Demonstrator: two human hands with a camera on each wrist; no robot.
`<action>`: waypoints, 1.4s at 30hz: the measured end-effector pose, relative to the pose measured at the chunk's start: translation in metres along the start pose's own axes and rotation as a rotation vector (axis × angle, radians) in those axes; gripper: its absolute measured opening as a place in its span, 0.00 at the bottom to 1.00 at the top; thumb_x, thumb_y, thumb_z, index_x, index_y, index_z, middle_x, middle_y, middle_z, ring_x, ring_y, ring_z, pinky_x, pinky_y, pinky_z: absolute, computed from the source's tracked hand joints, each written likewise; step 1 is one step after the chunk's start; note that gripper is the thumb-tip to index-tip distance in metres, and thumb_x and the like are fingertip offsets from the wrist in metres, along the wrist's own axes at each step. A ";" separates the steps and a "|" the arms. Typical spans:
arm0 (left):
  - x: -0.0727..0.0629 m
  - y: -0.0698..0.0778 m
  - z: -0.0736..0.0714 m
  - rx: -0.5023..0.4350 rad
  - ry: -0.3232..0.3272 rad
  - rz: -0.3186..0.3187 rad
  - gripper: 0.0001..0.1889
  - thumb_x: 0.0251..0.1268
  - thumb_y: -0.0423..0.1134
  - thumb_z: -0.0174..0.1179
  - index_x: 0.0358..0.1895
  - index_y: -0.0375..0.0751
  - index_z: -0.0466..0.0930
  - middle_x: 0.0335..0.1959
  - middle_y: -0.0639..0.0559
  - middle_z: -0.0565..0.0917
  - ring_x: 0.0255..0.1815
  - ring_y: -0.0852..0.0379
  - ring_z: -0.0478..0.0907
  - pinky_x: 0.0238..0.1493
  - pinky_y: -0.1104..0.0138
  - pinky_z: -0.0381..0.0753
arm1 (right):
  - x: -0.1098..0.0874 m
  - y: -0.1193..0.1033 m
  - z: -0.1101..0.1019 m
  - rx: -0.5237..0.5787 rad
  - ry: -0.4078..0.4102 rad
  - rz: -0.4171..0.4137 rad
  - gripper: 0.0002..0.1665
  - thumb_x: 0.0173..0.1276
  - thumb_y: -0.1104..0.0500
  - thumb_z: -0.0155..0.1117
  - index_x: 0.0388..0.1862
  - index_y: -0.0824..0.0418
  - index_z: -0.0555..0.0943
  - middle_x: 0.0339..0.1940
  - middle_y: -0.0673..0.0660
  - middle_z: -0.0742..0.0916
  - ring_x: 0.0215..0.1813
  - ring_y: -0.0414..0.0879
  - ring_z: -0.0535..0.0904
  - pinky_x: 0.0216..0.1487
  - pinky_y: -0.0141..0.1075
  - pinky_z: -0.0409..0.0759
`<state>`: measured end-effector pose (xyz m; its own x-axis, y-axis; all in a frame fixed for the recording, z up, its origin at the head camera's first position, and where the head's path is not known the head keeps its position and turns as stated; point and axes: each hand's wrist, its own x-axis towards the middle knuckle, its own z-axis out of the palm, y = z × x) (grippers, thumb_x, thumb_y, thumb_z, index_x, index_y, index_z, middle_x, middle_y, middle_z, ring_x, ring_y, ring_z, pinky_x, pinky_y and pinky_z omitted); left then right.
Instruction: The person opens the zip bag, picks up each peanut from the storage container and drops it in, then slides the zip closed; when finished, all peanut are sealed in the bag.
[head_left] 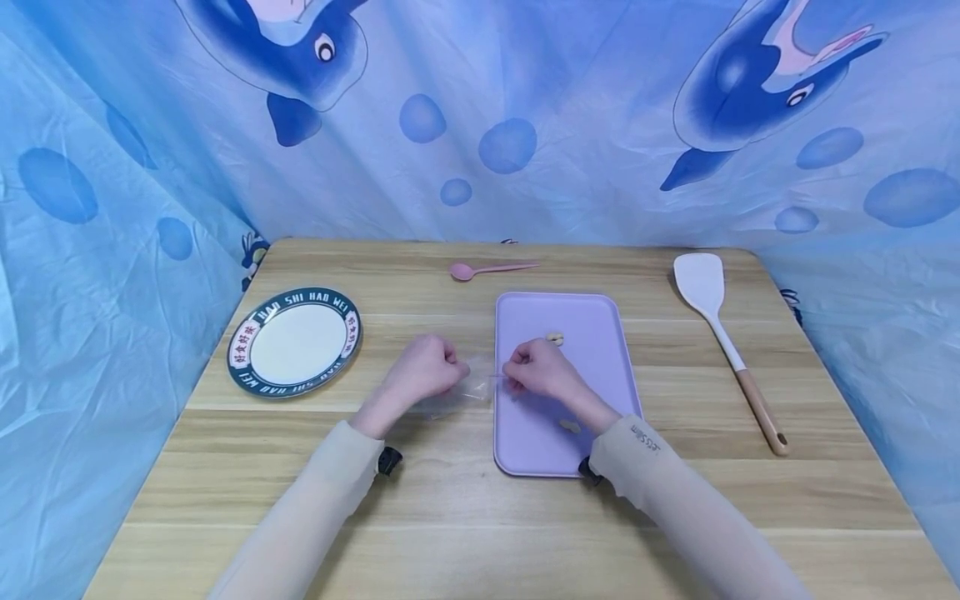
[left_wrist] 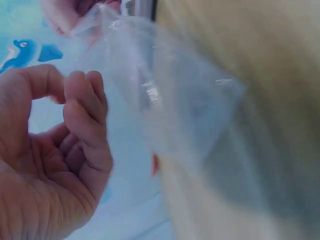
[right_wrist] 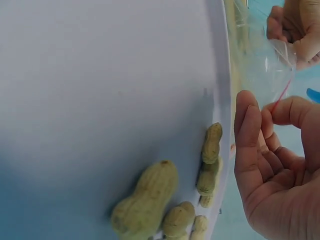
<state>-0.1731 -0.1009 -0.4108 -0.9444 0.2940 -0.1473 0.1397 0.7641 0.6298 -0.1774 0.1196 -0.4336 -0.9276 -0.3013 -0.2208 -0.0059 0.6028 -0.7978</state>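
Observation:
A clear plastic zip bag (head_left: 478, 385) with a thin red strip along its mouth stretches between both hands. My left hand (head_left: 426, 369) pinches one end of the mouth between thumb and fingers, just left of the purple tray (head_left: 517, 454). Over the tray's left part, my right hand (head_left: 546, 369) pinches the other end. In the left wrist view the bag (left_wrist: 175, 95) hangs flat and see-through, with nothing visible inside. Several peanuts (right_wrist: 150, 197) in their shells lie on the tray, seen in the right wrist view; my right hand and arm partly hide them from the head view.
At the left stands a round plate (head_left: 300, 343) with a dark green rim. A pink spoon (head_left: 462, 272) lies near the back edge. To the right is a white spatula (head_left: 701, 283) with a wooden handle. A blue dolphin-print curtain (head_left: 465, 100) hangs behind the table.

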 end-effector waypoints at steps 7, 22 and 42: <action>-0.002 0.005 -0.008 0.026 0.005 0.069 0.17 0.59 0.40 0.62 0.15 0.46 0.69 0.12 0.59 0.67 0.14 0.61 0.63 0.18 0.68 0.64 | -0.002 -0.003 0.000 -0.053 0.017 -0.037 0.12 0.63 0.62 0.61 0.21 0.62 0.83 0.17 0.53 0.86 0.21 0.43 0.79 0.24 0.31 0.72; -0.001 -0.005 0.021 -0.028 -0.069 0.347 0.61 0.43 0.51 0.81 0.75 0.32 0.50 0.72 0.36 0.64 0.71 0.41 0.63 0.71 0.50 0.62 | -0.001 -0.003 0.003 0.075 -0.021 -0.042 0.11 0.68 0.66 0.59 0.25 0.66 0.82 0.21 0.56 0.87 0.25 0.48 0.85 0.29 0.34 0.83; 0.008 -0.018 0.034 -0.064 -0.152 0.352 0.63 0.42 0.43 0.82 0.76 0.30 0.45 0.67 0.32 0.65 0.70 0.40 0.63 0.72 0.52 0.60 | -0.001 -0.001 0.000 0.314 -0.057 -0.008 0.10 0.72 0.70 0.54 0.32 0.74 0.80 0.22 0.59 0.86 0.24 0.47 0.85 0.34 0.42 0.86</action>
<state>-0.1733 -0.0931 -0.4492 -0.7866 0.6170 -0.0216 0.4241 0.5654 0.7075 -0.1761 0.1191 -0.4329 -0.9054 -0.3514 -0.2383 0.1112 0.3453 -0.9319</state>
